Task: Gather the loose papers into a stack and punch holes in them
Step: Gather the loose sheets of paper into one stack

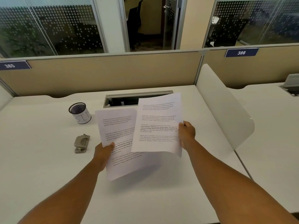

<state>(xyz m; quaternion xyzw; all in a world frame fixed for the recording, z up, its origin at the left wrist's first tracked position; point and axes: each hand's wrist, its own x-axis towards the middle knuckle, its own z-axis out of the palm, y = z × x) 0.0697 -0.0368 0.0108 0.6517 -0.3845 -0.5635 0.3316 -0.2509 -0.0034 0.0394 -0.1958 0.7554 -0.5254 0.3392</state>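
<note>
Hands [103, 152] grip papers [159, 123] (printed).

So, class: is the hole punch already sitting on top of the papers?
No. The hole punch lies on the desk, left of the papers, which both hands hold.

Two printed sheets [157, 125] aloft, overlapping (right over left); grey hole punch [81, 143] flat on desk, left.

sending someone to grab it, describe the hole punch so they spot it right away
On the white desk under the 385 sign, look left of the printed sheets. The grey metal hole punch lies flat, nearer the front edge than the black mesh cup; it is the only low, hinged metal thing there.
</note>
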